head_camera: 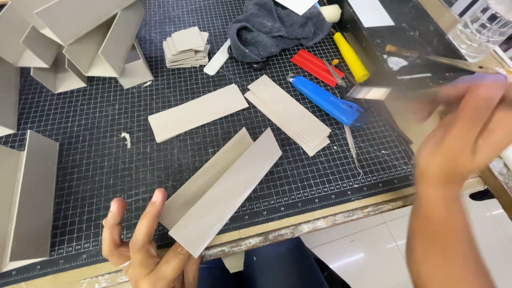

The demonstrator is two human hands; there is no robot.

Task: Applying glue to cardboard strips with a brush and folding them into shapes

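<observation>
My left hand (140, 246) at the bottom left grips the near end of two grey cardboard strips joined in an L shape (221, 189), which rest slanted on the black gridded cutting mat (96, 144). My right hand (469, 128) is blurred at the right edge and holds a flat brush (373, 93) whose pale bristles hover over the blue utility knife (330, 101). A single cardboard strip (197, 112) and a small stack of strips (288, 113) lie flat on the mat beyond the held piece.
Glued cardboard angle pieces (80, 37) are piled at the top left, with more at the left edge (26, 197). A stack of small cardboard squares (186, 48), a dark cloth (277, 26), a red cutter (314, 66), a yellow-handled tool (351, 57) and a glass jar (482, 26) sit at the back.
</observation>
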